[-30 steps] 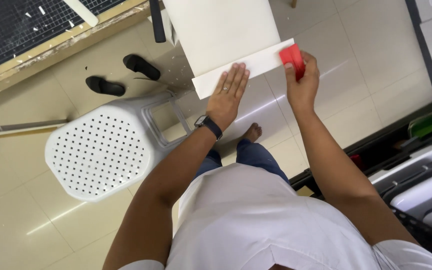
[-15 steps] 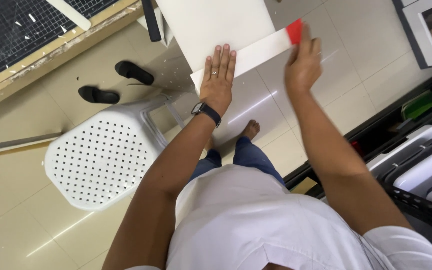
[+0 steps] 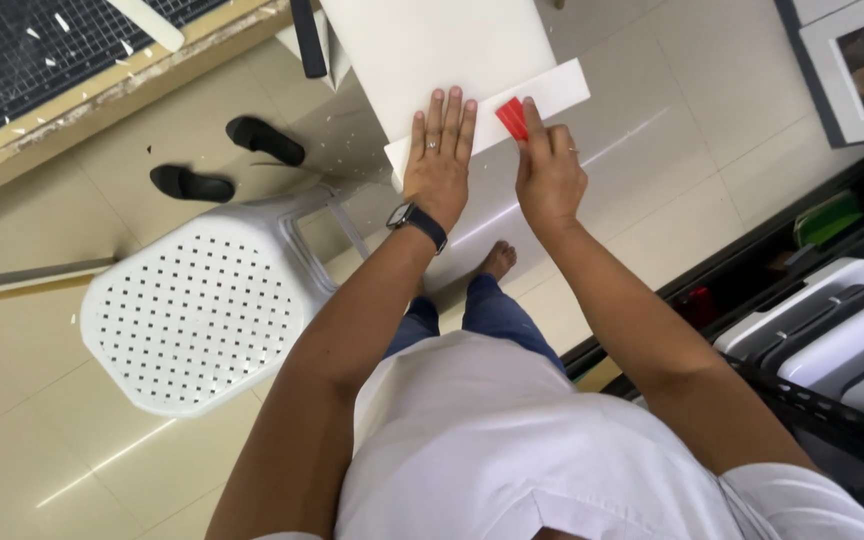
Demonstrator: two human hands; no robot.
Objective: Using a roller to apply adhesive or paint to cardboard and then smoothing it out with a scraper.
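**Pressing a White Strip Flat With a Red Tool**

Pressing down on a white strip [image 3: 552,95], the left hand [image 3: 439,160] lies flat with its fingers stretched out and close together, palm on the strip's near end. A dark watch [image 3: 414,219] wraps the wrist just behind it, and a ring shows on one finger. Just to the right of that hand, the right hand [image 3: 550,178] is clamped on a small red scraper [image 3: 512,118], fingers curled around its lower part so that only the red upper part shows past the fingertips. The scraper rests against the strip, close beside the left hand's fingertips. The strip runs on beyond the right hand, along the near edge of a large white board [image 3: 442,45], which stretches away ahead of both hands.

Below and to the left of the left forearm stands a white perforated stool [image 3: 192,310] on the tiled floor. Farther left of the left hand lie two black sandals [image 3: 222,160]. A bare foot [image 3: 498,260] shows beneath the hands, between the two forearms.
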